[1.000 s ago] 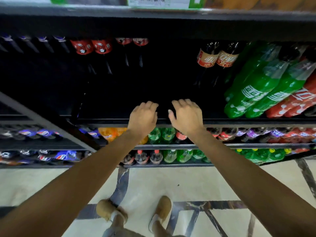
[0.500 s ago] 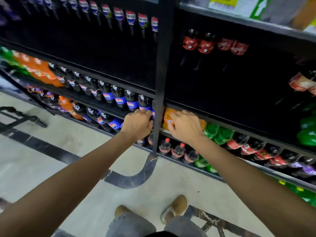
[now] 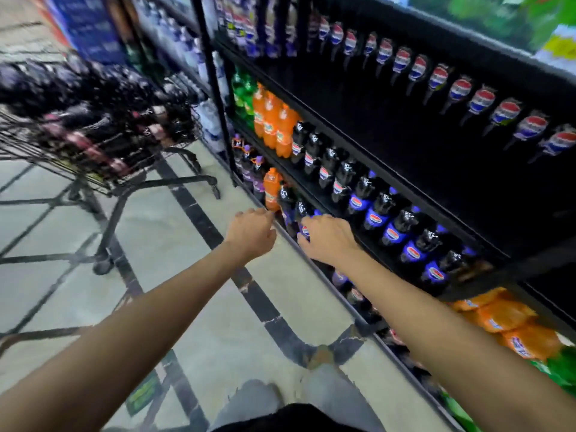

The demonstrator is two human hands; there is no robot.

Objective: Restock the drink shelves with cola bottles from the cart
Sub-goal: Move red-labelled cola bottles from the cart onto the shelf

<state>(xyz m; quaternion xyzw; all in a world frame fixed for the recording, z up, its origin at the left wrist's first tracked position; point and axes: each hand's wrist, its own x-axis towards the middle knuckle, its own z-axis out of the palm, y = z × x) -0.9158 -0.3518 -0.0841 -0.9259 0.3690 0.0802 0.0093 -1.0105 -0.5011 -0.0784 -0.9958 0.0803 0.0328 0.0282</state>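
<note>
The bottles (image 3: 93, 129) in the cart (image 3: 103, 187) lie at ten o'clock, nearer your left hand (image 3: 251, 233) than your right hand (image 3: 327, 241); both are empty with fingers loosely curled, and the bottles' axis is blurred.

Bright, even light on pale marble floor with dark inlay bands (image 3: 174, 254); no hard shadows there. Recesses of black metal shelving unit (image 3: 405, 126) near black, detail lost. Small white glints on shoulders of dark blue-labelled cola bottles (image 3: 375, 213). Heavy motion blur on black wire cart full of dark bottles (image 3: 93, 129); upper corners smeared. Centre sharpest. Wide-angle lens bows shelf edges.
</note>
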